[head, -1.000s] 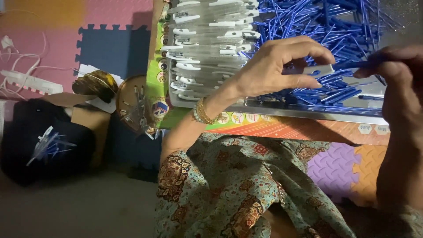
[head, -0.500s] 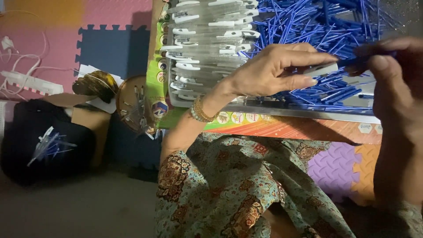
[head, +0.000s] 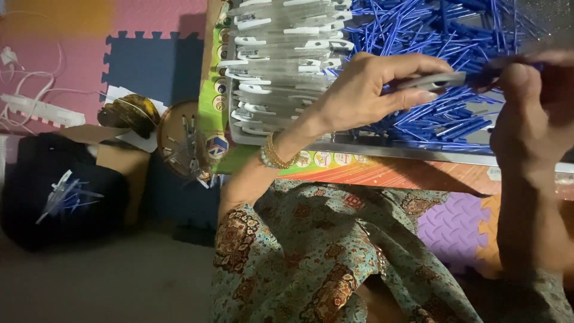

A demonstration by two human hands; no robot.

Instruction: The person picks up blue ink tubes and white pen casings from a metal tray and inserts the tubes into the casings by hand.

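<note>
The left hand (head: 373, 90) pinches a clear pen barrel (head: 433, 79) between thumb and fingertips, holding it level above the tray. The right hand (head: 529, 110) closes its fingertips on a blue refill (head: 508, 64) whose tip meets the open end of that barrel. Compared with a second ago, the two hands have drawn closer together: the refill, then held a little apart from the barrel's mouth, now lines up with it and seems partly pushed in, though the dim light and motion blur make it hard to say how deep it sits. That suggests the joining of refill and barrel is under way rather than finished.

Directly beneath the hands lies a loose heap of blue refills (head: 436, 30) in a shallow metal tray (head: 406, 151), and to its left a stack of clear barrels with white clips (head: 287, 66) lies in rows. The tray rests on a colourful printed board (head: 382, 170). Gold bangles (head: 276, 154) circle the left wrist, and a patterned green garment (head: 323, 257) covers the lap below.

Farther left, on the foam puzzle-mat floor (head: 149, 66), stand a round wooden dish (head: 182, 140) holding small clear parts, a black bag (head: 60, 197) with a few finished pens on it, and a white power strip (head: 42, 110) with its cord.
</note>
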